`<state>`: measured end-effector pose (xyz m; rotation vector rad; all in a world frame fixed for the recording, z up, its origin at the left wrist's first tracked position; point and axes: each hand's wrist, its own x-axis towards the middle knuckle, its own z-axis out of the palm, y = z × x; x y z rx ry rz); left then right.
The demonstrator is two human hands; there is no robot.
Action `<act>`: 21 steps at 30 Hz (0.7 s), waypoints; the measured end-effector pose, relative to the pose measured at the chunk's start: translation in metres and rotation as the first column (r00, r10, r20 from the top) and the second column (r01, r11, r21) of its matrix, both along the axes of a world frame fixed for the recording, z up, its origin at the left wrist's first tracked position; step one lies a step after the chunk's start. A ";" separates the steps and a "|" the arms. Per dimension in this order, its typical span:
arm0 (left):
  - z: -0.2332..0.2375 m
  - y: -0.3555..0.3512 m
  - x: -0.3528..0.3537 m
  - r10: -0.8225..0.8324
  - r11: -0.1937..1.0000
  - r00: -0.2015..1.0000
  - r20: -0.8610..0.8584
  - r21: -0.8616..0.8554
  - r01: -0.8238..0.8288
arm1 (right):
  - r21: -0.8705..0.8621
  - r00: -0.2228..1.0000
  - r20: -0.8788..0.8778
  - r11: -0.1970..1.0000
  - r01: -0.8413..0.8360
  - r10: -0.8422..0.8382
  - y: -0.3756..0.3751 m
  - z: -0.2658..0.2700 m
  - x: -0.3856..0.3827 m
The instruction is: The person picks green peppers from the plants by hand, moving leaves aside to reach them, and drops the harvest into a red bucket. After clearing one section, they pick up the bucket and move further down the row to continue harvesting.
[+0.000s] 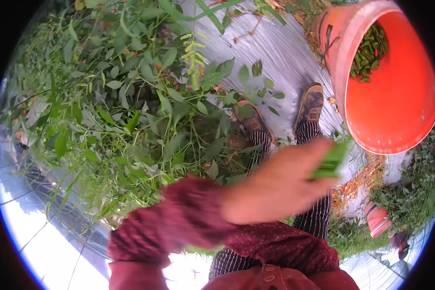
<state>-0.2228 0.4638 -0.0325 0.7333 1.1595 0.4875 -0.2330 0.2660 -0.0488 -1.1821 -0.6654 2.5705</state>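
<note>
My left hand (280, 186), blurred by motion, reaches across the front of my body from the left sleeve. Its fingers are closed around a bunch of green peppers (331, 160), which stick out beyond the fingertips, below and left of the bucket's rim. A red-orange bucket (396, 111) lies tilted at the upper right, with a heap of green peppers (369, 53) inside. My right sleeve (285, 246) crosses my waist behind the left arm; my right hand is not visible.
Leafy pepper plants (164, 101) fill the left and centre. My shoes (310, 102) stand on silvery ground sheeting (275, 43). Farther off at the lower right are another bucket (377, 220), more plants (408, 193) and a dark, unclear shape.
</note>
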 end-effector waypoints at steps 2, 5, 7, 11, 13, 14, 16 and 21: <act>0.000 0.030 0.053 0.239 0.968 0.942 0.234 0.022 -0.251 | 0.071 0.998 -0.024 0.996 -0.051 0.053 0.010 -0.003 0.000; -0.001 0.044 0.102 0.423 0.861 0.905 0.044 0.292 -0.417 | 0.148 0.990 -0.039 0.981 -0.127 0.134 0.011 -0.004 0.010; -0.021 0.046 0.099 0.624 0.666 0.781 0.004 0.521 -0.535 | 0.193 0.982 -0.057 0.967 -0.168 0.182 0.016 -0.003 0.015; -0.057 -0.049 -0.020 0.271 0.956 0.887 -0.373 0.209 -0.204 | 0.285 0.968 -0.058 0.933 -0.218 0.244 0.028 -0.003 0.023; -0.082 -0.093 -0.074 -0.326 0.912 0.584 -0.744 -0.086 0.400 | 0.635 0.695 0.251 0.428 -0.643 0.674 0.008 -0.008 0.025; -0.106 -0.128 -0.099 -0.584 0.714 0.315 -0.748 -0.290 0.637 | 0.633 0.696 0.249 0.430 -0.643 0.674 0.014 -0.004 0.022; -0.125 -0.149 -0.121 -0.711 0.632 0.130 -0.691 -0.547 0.548 | 0.547 0.494 0.489 0.189 -0.815 0.719 0.036 0.004 0.017; -0.169 -0.175 -0.140 -0.664 0.645 -0.044 -0.746 -0.602 0.472 | 0.547 0.590 0.484 0.303 -0.780 0.646 0.029 -0.003 0.019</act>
